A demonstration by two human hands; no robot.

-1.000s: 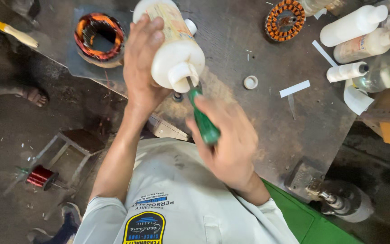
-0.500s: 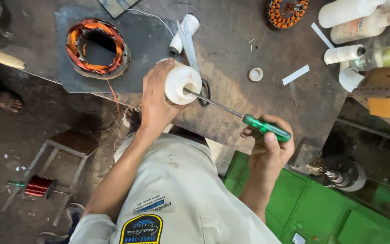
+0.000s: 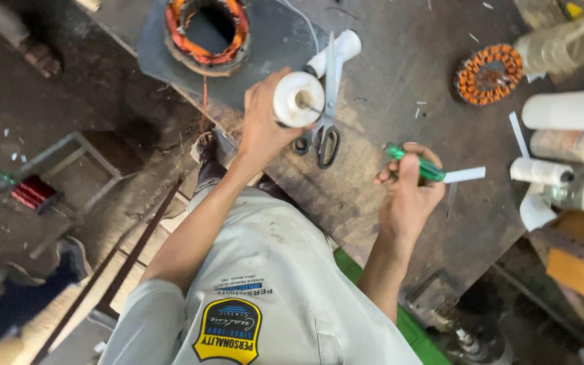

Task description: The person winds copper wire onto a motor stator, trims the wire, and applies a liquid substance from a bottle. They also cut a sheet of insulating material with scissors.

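Note:
My left hand (image 3: 261, 128) grips a white plastic bottle (image 3: 297, 98), held over the workbench with its round end facing me. My right hand (image 3: 407, 196) holds a green-handled screwdriver (image 3: 417, 164). Its thin shaft runs up and left to the middle of the bottle's end. Just beneath the bottle, a pair of black-handled scissors (image 3: 328, 138) lies on the dark workbench (image 3: 400, 81), beside a white tube (image 3: 339, 49). Whether the screwdriver tip sits inside the bottle, I cannot make out.
A stator with orange copper winding (image 3: 204, 30) rests on a grey plate at the bench's far left. A second wound core (image 3: 489, 73), white bottles (image 3: 569, 109) and a white paper strip (image 3: 464, 175) lie to the right. On the floor at left are a red wire spool (image 3: 32, 192) and a stool frame (image 3: 69, 159).
The bottle has turned from side-on to end-on toward me. My right hand has drawn the screwdriver handle out to the right, away from the bottle. The view has shifted over the bench.

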